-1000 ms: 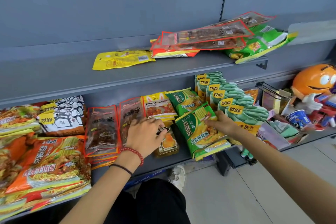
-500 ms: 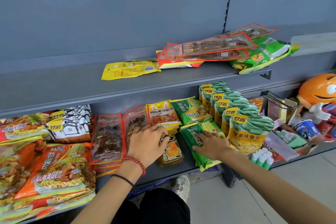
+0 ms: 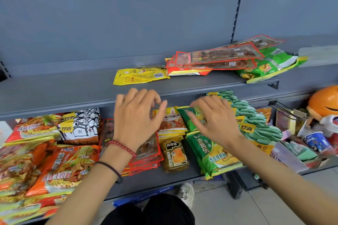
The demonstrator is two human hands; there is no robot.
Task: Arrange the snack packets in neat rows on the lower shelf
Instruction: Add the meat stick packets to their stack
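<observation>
— So, how did the snack packets look on the lower shelf [image 3: 161, 179]?
— Bright green noodle packets [image 3: 213, 153] lay at five o'clock, red-edged clear ones [image 3: 149, 151] at centre.
— And the hands?
— Left hand [image 3: 136, 120] and right hand [image 3: 214, 122] hovered spread, empty, hiding packets behind.
— Anything above?
— Yellow packet [image 3: 140, 76] at twelve o'clock on the upper shelf [image 3: 54, 91].

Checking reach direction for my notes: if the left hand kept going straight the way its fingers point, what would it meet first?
Probably the front edge of the upper shelf: the left hand is raised, fingers pointing up and away toward it. Depth is unclear; if it clears the edge, the yellow packet comes next.
</observation>
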